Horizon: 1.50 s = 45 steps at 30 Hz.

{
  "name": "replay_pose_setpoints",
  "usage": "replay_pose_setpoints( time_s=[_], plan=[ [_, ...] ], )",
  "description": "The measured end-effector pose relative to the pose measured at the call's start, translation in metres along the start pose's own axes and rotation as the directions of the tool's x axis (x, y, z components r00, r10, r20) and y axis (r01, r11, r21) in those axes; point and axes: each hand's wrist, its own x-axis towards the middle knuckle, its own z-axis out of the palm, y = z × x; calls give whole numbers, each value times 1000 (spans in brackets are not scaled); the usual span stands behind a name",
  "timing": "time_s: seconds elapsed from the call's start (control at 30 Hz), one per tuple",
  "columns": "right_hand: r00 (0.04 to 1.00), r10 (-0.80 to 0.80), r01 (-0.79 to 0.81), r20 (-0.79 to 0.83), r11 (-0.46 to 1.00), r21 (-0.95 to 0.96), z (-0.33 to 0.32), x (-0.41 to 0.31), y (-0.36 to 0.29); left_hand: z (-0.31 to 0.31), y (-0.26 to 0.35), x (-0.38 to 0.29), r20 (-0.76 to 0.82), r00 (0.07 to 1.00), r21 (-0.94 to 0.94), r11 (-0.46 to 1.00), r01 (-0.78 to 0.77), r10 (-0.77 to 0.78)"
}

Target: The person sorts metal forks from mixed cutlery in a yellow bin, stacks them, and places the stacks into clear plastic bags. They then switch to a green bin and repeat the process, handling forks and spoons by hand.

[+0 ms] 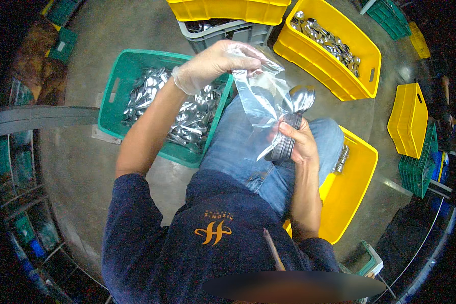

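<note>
My left hand (pixel 216 62), in a clear disposable glove, pinches the top of a clear plastic bag (pixel 256 98). The bag hangs crumpled down to my right hand (pixel 302 140), which is bare. In that right hand is a bundle of metal spoons (pixel 303 99), their shiny bowls upward and their stacked handles below my thumb. The bag's lower part lies against the bundle at my thumb; whether it wraps any of the spoons I cannot tell. Under my left forearm, a green plastic crate (pixel 112 102) holds loose metal cutlery (pixel 192 117).
A yellow crate (pixel 326 81) with spoons stands ahead right. Beyond my hands are a grey crate (pixel 228 36) and another yellow crate (pixel 228 11). A yellow crate (pixel 349 205) beside my right leg contains wrapped-looking bundles (pixel 341 159). More yellow (pixel 408 119) and green crates (pixel 418 171) stand farther right.
</note>
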Motion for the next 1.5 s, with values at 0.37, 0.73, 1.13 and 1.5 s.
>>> replay_pose_setpoints(
  time_s=[0.37,0.73,1.13,1.5],
  plan=[
    [999,24,-26,-42,999,-46,0,5,0,-35,34,-8,-80,995,366,927,78,-52],
    [997,-16,19,-73,999,41,22,4,1,16,57,-41,-37,726,951,248,-185,686],
    [984,51,-39,-173,996,75,59,9,11,122,-43,-125,-341,897,-287,940,184,-280],
    [958,79,-95,-275,994,-46,32,-43,2,15,-64,-34,-305,945,-570,818,-79,-121]
  ],
)
